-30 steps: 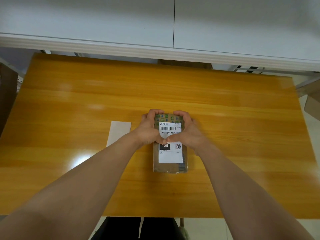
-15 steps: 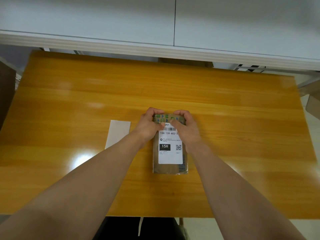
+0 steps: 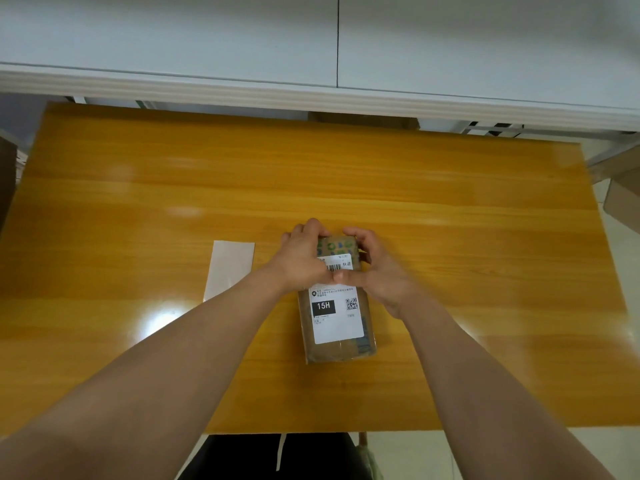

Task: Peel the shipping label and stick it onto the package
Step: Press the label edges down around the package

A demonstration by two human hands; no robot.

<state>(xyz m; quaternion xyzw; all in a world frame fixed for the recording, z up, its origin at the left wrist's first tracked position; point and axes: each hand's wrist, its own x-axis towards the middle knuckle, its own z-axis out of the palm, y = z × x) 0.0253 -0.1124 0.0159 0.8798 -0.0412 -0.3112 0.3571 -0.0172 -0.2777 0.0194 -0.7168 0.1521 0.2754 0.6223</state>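
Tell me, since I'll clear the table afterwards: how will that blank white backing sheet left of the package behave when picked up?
The backing sheet lies quite flat on the glossy table, so it is probably thin, very light and floppy. Lying flush, its edge may be hard to catch; sliding it to the table's edge could help. It might drift in a draught.

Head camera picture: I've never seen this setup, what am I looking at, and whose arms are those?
There is no machine here. A camera on a person's head looks down at their own bare arms. On the orange wooden table lies a brown package with the white shipping label already on its top. The left hand and right hand rest on the package's far end, thumbs pressing the label flat. Neither hand lifts anything. The blank sheet to the left is probably the peeled label backing.
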